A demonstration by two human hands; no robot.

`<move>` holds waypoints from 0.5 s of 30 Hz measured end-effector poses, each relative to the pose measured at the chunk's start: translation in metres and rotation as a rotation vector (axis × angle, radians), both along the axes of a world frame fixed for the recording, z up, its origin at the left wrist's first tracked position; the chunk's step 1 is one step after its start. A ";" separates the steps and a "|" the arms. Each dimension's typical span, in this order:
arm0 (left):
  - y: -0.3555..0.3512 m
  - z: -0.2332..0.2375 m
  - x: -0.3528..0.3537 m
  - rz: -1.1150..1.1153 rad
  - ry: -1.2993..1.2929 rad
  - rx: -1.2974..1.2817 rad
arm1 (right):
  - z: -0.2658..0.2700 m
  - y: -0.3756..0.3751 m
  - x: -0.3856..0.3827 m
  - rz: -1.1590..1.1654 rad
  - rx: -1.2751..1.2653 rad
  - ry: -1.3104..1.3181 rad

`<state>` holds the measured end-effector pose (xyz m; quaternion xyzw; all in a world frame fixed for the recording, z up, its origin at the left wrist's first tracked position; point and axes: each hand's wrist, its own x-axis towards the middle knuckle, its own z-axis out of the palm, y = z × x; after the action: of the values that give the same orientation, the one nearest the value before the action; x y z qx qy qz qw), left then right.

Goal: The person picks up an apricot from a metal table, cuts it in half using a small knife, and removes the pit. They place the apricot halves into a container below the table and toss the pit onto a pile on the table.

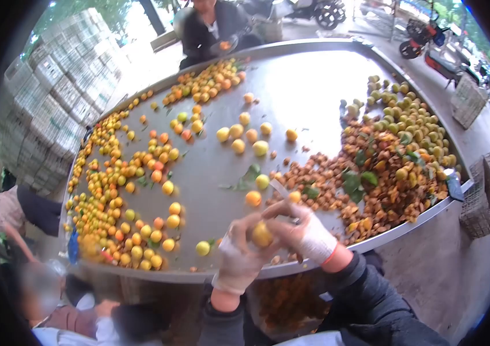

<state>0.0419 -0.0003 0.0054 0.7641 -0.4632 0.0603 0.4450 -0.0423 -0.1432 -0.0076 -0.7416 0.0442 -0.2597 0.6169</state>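
My left hand, in a whitish work glove, is closed around a yellow apricot above the near edge of the metal table. Close against it, my right hand, gloved with a red cuff band, has its fingertips at the same fruit. From the right fingers a thin pale blade sticks up and away from me, looking like a small knife; its handle is mostly hidden. Just beyond my hands lie an orange apricot, another apricot and a greenish one.
Many whole apricots cover the table's left side. On the right are a brown heap of pits and pieces and greenish fruit. A person works across the table; others sit at lower left. Crates are stacked behind.
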 end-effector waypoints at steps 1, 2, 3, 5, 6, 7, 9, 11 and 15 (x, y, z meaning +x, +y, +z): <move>-0.003 -0.001 -0.001 -0.033 -0.009 -0.040 | 0.020 0.003 -0.004 0.024 0.430 0.305; -0.002 -0.002 -0.001 -0.043 -0.033 -0.015 | 0.027 0.000 -0.005 0.086 0.452 0.410; -0.002 -0.002 -0.002 -0.049 -0.057 0.016 | 0.032 -0.003 -0.008 0.151 0.481 0.518; -0.002 -0.005 -0.005 -0.095 -0.054 -0.019 | 0.042 -0.009 -0.012 0.192 0.501 0.519; -0.004 -0.005 -0.005 -0.114 -0.039 -0.022 | 0.043 -0.010 -0.015 0.193 0.542 0.511; -0.006 -0.002 -0.006 -0.121 -0.042 -0.029 | 0.045 -0.010 -0.016 0.185 0.536 0.506; -0.008 0.002 -0.009 -0.143 -0.057 -0.092 | 0.046 -0.010 -0.017 0.189 0.535 0.481; -0.008 -0.001 -0.013 -0.145 0.036 -0.116 | 0.045 -0.008 -0.018 0.183 0.535 0.453; -0.011 -0.003 -0.018 -0.141 0.210 -0.147 | 0.051 -0.009 -0.021 0.165 0.510 0.471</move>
<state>0.0239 -0.0114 0.0023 0.6973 -0.4609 -0.0176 0.5487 -0.0638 -0.1527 0.0436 -0.6045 0.1885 -0.0113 0.7739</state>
